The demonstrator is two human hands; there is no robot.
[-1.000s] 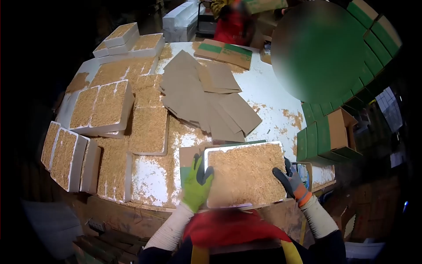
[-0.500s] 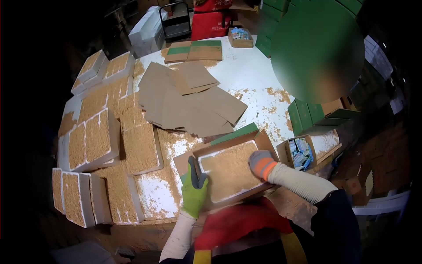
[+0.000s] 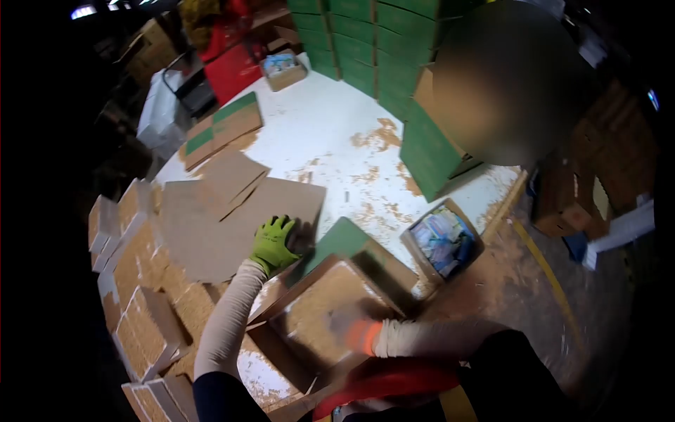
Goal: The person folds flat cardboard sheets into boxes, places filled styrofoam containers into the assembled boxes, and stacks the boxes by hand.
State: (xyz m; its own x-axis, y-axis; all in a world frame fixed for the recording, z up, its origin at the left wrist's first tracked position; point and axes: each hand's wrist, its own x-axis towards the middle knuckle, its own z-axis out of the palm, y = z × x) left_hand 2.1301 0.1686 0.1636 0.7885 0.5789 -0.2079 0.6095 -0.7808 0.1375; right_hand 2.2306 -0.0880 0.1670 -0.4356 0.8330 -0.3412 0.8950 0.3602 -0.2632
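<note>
My left hand (image 3: 274, 245), in a green glove, is over the near right edge of the flat brown cardboard sheets (image 3: 211, 239). Its fingers are spread, and nothing shows in them. Below it stands an open carton (image 3: 281, 355) with a green flap (image 3: 342, 238) folded out. Inside the carton lies a block (image 3: 325, 299) topped with tan, crumbly material. Over this tan surface is my right hand (image 3: 351, 327), in a grey glove with an orange cuff. Motion smears its fingers, so their grip is unclear.
To the right of the carton is a small box of colourful packets (image 3: 443, 239). More tan-topped white blocks (image 3: 144, 334) stand at the left. Green cartons (image 3: 351, 46) are stacked at the back, with another green carton (image 3: 436, 148) at the table's right edge.
My left hand has left the carton's left side and moved up to the cardboard sheets, its fingers spreading. My right hand stays inside the carton. The view has turned rightward.
</note>
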